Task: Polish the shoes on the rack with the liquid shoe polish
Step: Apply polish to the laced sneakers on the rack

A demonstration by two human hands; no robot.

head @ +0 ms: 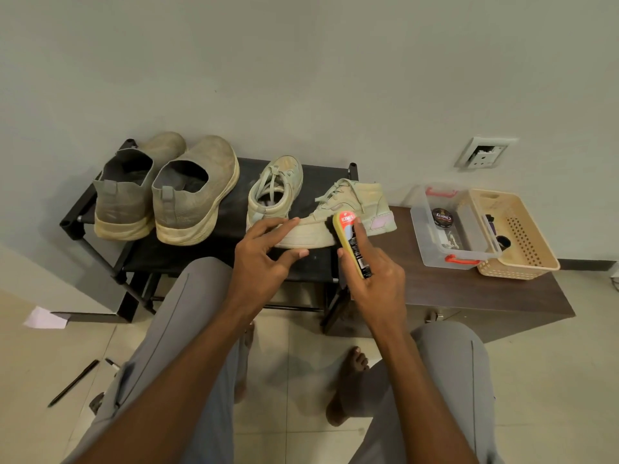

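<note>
I see my left hand (pixel 264 252) pinching the toe of the pale sneaker (pixel 338 216) on the rack (pixel 214 236). Its long axis runs 9 to 3, toe at 9. My right hand (pixel 375 276) grips the polish bottle (pixel 353 242), whose applicator seemingly touches the sneaker's side.

I see four shoes on the black rack (pixel 234 226). Two grey slip-ons (pixel 125 195) (pixel 196 192) stand upright at left, heels toward me, soles yellowed. One pale green sneaker (pixel 273 192) stands beside them; its mate (pixel 348 214) lies side-on at the rack's right edge. The yellow polish applicator (pixel 355 244) touches its side.
</note>
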